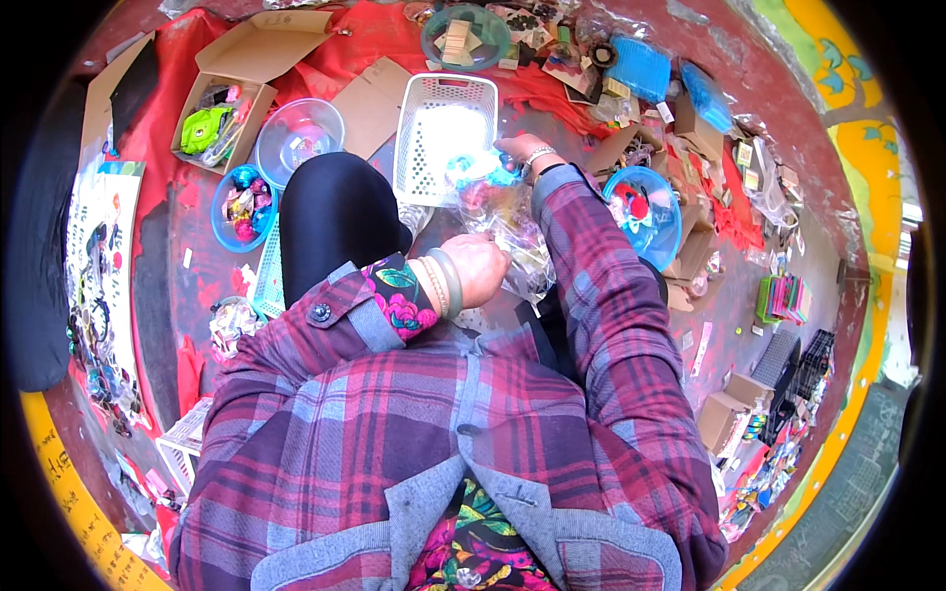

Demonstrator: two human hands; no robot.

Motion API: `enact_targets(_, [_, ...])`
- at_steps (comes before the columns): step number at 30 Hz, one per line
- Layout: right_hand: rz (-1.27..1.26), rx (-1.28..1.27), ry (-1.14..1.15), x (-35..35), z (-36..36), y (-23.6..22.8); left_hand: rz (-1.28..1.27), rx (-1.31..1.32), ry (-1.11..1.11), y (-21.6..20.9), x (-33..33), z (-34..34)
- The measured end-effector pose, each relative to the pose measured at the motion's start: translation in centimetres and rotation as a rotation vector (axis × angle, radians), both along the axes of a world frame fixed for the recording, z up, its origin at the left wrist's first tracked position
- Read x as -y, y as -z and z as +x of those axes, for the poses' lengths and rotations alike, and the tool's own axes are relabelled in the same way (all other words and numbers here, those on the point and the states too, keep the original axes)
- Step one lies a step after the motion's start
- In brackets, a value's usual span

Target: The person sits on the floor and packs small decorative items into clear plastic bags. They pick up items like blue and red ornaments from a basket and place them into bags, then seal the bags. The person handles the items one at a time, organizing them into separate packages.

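Note:
A clear plastic bag (pixel 505 229) with shiny, multicoloured small items hangs between my hands, in front of my lap. My left hand (pixel 475 270) is closed on the lower part of the bag, its fingertips partly hidden. Farther off, my right hand (pixel 522 153) has its fingers curled at the upper end of the bag, beside something bright blue. That end overlaps the near right corner of a white perforated basket (pixel 404 148). Strong glare washes out the inside of the basket, so its contents cannot be made out.
At left stand a clear tub (pixel 325 110), a blue bowl (pixel 225 231) of shiny wrapped pieces and an open cardboard box (pixel 254 108). Right of my arm is a blue basin (pixel 662 231) with red and white items. A clear bowl (pixel 430 44) stands at the back.

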State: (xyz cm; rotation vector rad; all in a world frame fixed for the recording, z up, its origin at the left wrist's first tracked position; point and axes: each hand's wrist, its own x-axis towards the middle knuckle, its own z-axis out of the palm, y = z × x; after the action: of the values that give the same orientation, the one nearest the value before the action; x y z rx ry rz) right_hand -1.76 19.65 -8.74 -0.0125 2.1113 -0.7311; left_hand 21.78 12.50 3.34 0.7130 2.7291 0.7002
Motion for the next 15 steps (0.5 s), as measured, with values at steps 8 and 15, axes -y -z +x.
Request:
enact_targets(8, [0.043, -0.121, -0.131, -2.4, 0.7, -11.5, 0.086, 0.091, -0.131, -1.3, 0.6, -0.5])
enact_targets(15, [-0.589, -0.039, -0.004, -8.0, 2.3, -17.7, 0.209, 0.145, -0.365, -2.9, 3.6, -2.3])
